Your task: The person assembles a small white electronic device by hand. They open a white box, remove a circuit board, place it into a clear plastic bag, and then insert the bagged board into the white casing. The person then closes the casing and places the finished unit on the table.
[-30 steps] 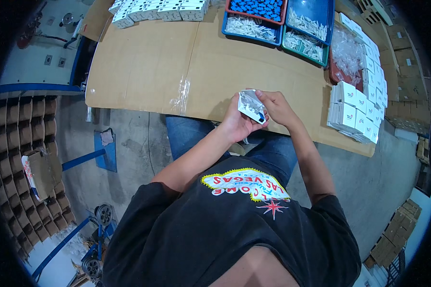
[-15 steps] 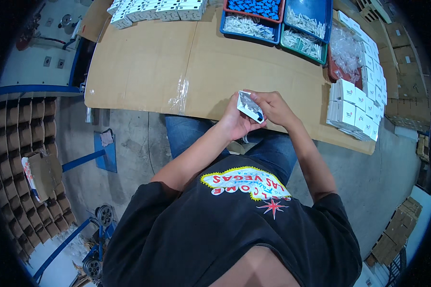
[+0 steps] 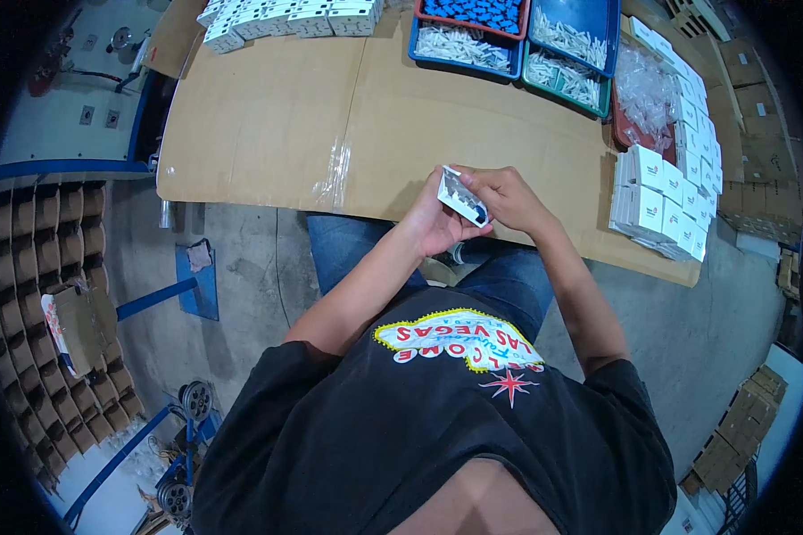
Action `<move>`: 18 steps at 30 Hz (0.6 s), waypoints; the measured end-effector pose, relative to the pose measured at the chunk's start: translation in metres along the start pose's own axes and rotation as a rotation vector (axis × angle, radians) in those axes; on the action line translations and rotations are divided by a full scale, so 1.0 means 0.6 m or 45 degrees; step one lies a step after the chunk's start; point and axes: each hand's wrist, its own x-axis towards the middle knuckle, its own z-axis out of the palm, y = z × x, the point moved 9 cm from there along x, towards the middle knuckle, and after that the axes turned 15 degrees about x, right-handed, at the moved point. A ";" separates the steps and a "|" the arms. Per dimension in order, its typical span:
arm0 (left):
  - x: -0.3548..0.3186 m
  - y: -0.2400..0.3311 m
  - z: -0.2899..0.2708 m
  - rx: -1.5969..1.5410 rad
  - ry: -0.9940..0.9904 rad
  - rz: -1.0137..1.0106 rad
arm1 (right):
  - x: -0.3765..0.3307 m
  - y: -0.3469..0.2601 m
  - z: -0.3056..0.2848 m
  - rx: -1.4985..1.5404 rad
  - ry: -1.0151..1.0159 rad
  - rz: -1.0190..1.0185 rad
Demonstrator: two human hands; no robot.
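Just above the near edge of the cardboard-covered table, both hands meet on a small white box. Its open face is turned up, and something shiny and clear shows inside, with a dark blue bit at the lower right end. My left hand cups the box from the left and below, fingers wrapped under it. From the right, my right hand closes on the upper edge, thumb pressed at the rim of the box. The right fingertips are partly hidden behind it.
Far ahead stand trays: a red tray of blue pieces, a blue tray of white pieces and a green tray. Clear plastic bags lie at right beside stacked white boxes. More white boxes line the far left.
The box and both hands have shifted very slightly left and up. My grip on the box looks much the same.
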 end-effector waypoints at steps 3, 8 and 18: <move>-0.005 0.007 0.005 0.018 0.007 0.027 | 0.002 -0.001 0.002 0.023 -0.018 0.036; -0.014 0.012 0.006 0.113 0.072 0.080 | -0.005 -0.011 0.013 0.039 -0.032 0.028; -0.030 0.031 0.039 0.200 0.163 0.197 | -0.036 -0.037 0.008 0.149 0.088 -0.272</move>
